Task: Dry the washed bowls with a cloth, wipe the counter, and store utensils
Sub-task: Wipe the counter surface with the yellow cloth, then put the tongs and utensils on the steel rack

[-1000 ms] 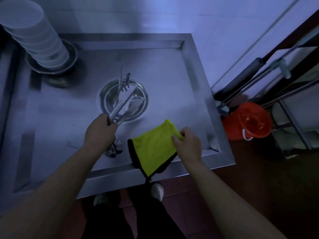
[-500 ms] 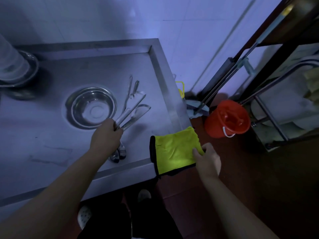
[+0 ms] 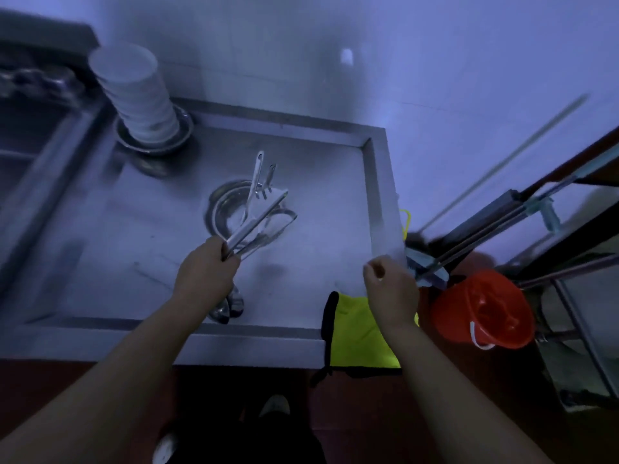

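Observation:
My left hand (image 3: 204,272) grips a bundle of metal utensils (image 3: 258,219) by the middle. Their handles fan up over a steel bowl (image 3: 222,212) and spoon bowls stick out below my fist. The yellow-green cloth (image 3: 358,333) with black edging lies draped over the front right corner of the steel counter (image 3: 318,202). My right hand (image 3: 390,289) hovers just above the cloth with fingers loosely curled, holding nothing. A tall leaning stack of white bowls (image 3: 140,98) stands in a steel dish at the back left.
A sink basin (image 3: 33,135) adjoins the counter on the left. An orange bucket (image 3: 482,309) sits on the floor right of the counter. Long cleaning-tool handles (image 3: 485,226) and a metal rack (image 3: 569,296) stand beside it. The wall runs behind the counter.
My right hand has let go of the cloth, which now hangs over the counter's front corner. My left hand still holds the utensils. The view swung back to the left.

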Motion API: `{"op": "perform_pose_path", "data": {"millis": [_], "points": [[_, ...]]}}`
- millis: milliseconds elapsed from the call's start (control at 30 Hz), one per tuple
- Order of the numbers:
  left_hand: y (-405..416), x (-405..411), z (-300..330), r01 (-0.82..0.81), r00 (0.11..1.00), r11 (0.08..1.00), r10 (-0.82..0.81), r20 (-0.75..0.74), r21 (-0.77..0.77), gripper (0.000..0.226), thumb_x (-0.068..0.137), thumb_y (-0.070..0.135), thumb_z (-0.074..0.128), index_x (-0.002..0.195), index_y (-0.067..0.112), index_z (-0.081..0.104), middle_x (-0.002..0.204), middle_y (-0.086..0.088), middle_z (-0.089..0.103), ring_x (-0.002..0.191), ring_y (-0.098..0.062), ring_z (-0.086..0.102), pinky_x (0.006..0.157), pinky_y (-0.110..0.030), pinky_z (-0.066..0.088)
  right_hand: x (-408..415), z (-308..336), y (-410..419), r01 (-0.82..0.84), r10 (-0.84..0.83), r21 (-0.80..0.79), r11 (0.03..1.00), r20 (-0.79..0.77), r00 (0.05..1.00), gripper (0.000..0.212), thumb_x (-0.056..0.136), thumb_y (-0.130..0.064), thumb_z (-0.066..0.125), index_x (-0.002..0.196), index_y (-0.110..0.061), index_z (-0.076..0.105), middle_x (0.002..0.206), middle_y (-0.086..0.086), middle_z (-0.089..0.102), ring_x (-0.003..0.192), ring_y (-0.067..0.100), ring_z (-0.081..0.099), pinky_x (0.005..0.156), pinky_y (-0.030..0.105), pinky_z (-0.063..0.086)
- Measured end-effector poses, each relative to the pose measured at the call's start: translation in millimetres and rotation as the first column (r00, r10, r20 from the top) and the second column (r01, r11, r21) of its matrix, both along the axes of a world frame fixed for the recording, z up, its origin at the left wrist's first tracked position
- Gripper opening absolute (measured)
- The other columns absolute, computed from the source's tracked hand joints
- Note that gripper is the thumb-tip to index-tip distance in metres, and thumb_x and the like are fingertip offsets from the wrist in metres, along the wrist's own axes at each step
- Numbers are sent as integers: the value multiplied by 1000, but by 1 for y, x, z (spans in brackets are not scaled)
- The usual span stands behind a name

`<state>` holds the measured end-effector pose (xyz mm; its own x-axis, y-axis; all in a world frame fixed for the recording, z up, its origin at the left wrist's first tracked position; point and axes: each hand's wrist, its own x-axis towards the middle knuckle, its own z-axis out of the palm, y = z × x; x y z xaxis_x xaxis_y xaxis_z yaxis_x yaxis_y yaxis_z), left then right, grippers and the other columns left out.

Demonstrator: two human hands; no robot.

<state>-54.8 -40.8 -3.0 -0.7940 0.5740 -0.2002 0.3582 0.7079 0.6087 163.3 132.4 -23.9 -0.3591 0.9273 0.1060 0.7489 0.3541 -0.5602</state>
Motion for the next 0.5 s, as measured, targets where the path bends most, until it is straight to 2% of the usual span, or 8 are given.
{"op": "perform_pose_path", "data": {"millis": [67,167,233,400,500], "points": [[-27,-12,7,-65,998,998,65,-4,17,28,92,24,52,70,13,38,62,-11,52,55,-25,47,48,-31,32,-29,10,-10,-85,85,-7,996,-5,996,9,83,-14,63,74,-15,63,78,6,66,79,27,59,61,33,41],[-76,-27,19,-170,984,985,171,-42,36,29,92,24,53,69,16,36,62,-10,53,53,-24,48,46,-30,32,-69,22,-35,-213,213,1,977,13,977,11,86,-14,60,75,-13,62,75,6,64,75,26,57,57,31,35],[-113,-34,27,-252,965,966,255,-53,50,31,91,23,53,67,16,35,62,-9,53,54,-24,49,48,-31,32,-94,29,-59,-314,314,3,949,25,949,13,87,-13,58,74,-11,60,72,6,61,71,25,55,56,32,37],[-221,-37,46,-442,892,890,449,-47,113,31,88,21,55,65,17,35,63,-5,51,63,-26,53,54,-33,35,-150,50,-141,-559,548,84,825,129,827,16,89,-15,56,73,-12,57,67,5,57,60,21,51,49,28,35],[-293,-27,57,-527,838,842,537,-94,113,25,87,22,56,69,17,40,65,-1,53,65,-24,52,52,-31,30,-173,65,-202,-694,675,103,713,166,719,16,90,-18,55,76,-12,60,70,4,60,65,21,55,55,33,46]]}}
